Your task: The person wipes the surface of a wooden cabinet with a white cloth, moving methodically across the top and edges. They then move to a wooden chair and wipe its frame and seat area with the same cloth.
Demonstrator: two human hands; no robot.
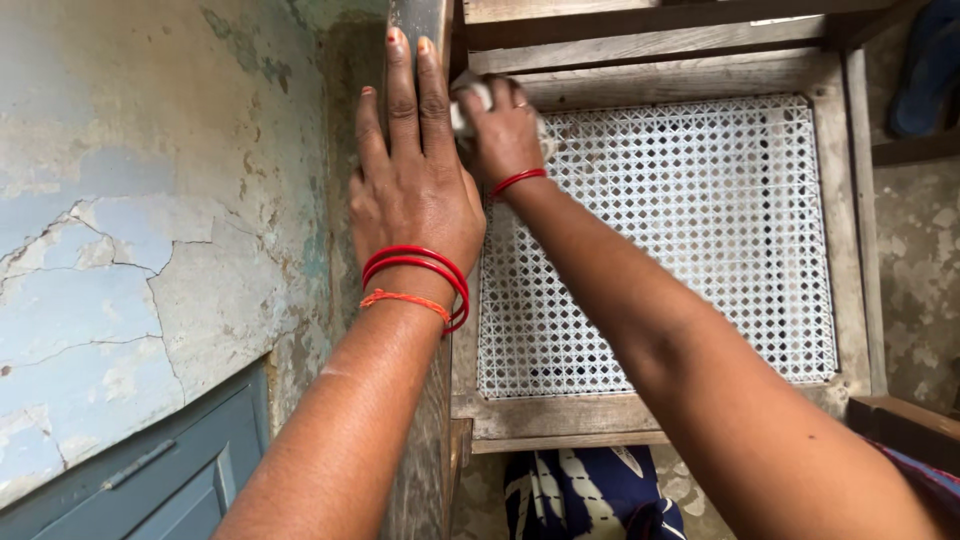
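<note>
Clearly, wiping goes best with steady pressure, so the left hand (pixel 415 185), fingers straight and pressed together, lies flat on the dark upright board (pixel 420 20) as a brace. Just right of it, the right hand (pixel 503 130) is curled tight around a white cloth (pixel 470 100), which sits bunched at the far left corner of the wooden frame (pixel 660 75) above the white woven cane panel (pixel 690 240).

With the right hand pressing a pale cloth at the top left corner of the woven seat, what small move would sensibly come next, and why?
Probably a short stroke of the cloth rightward along the wooden frame. The right hand holds it bunched at the corner of the white woven panel, with the rest of that rail beyond it, while the left hand lies flat on the upright edge, steadying the piece.
</note>
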